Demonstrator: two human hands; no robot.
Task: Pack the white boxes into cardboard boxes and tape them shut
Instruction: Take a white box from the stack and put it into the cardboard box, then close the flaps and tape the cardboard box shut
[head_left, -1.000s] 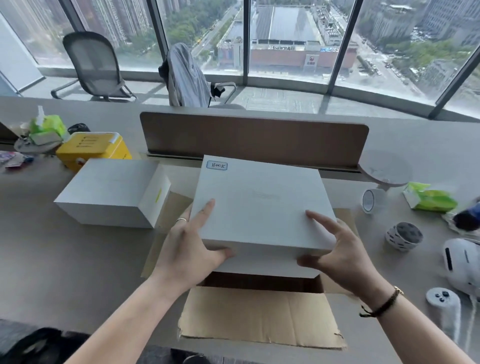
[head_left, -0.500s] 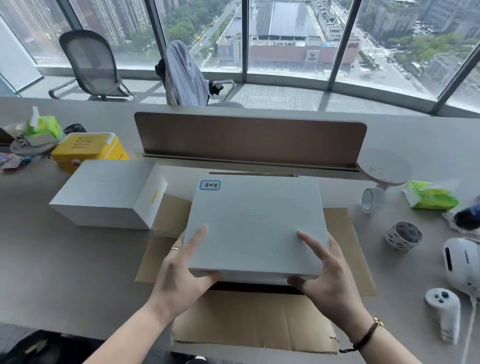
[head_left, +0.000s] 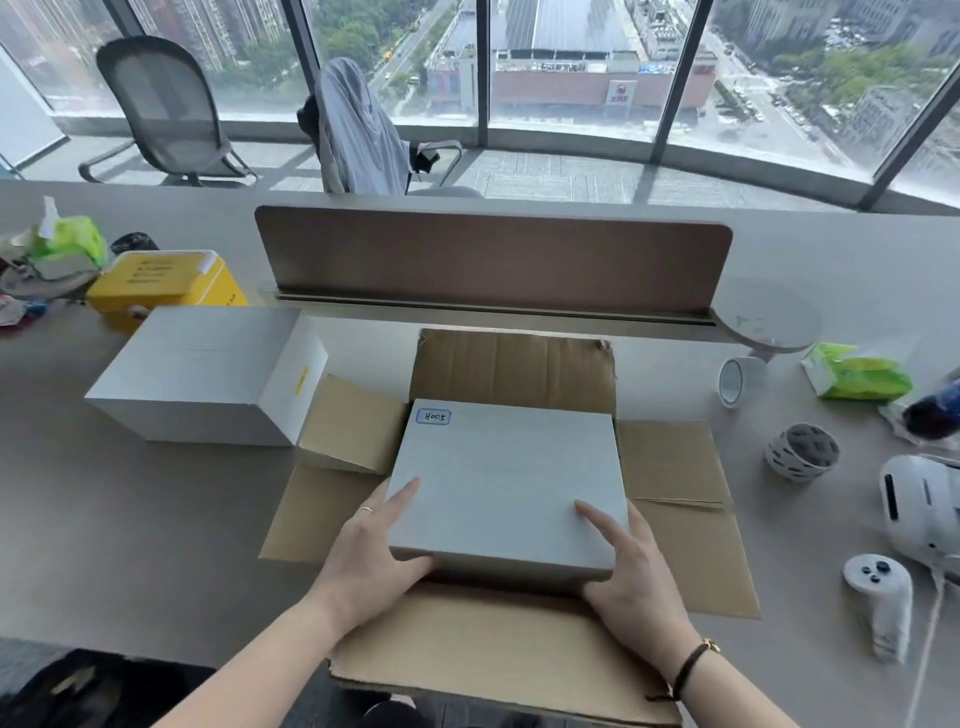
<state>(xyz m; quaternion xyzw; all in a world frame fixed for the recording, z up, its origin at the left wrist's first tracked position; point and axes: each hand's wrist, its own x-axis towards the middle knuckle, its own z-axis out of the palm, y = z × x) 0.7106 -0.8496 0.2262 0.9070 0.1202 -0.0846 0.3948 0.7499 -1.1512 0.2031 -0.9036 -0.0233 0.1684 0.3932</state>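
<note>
A flat white box (head_left: 506, 478) with a blue-edged label at its far left corner sits low inside the open cardboard box (head_left: 680, 519), whose flaps are spread outward. My left hand (head_left: 374, 551) grips the white box's near left corner, fingers on top and thumb underneath. My right hand (head_left: 631, 571) grips its near right corner the same way. A second, taller white box (head_left: 202, 374) stands on the desk to the left. A roll of clear tape (head_left: 737, 381) stands at the right.
A brown divider panel (head_left: 493, 260) runs behind the cardboard box. A patterned tape roll (head_left: 802, 452), a white headset (head_left: 919, 509), a white controller (head_left: 878, 597) and a green wipes pack (head_left: 857, 374) lie on the right. A yellow case (head_left: 161, 286) sits far left.
Both hands have lowered the labelled white box from above the cardboard box down into it. The far flap now shows behind the box.
</note>
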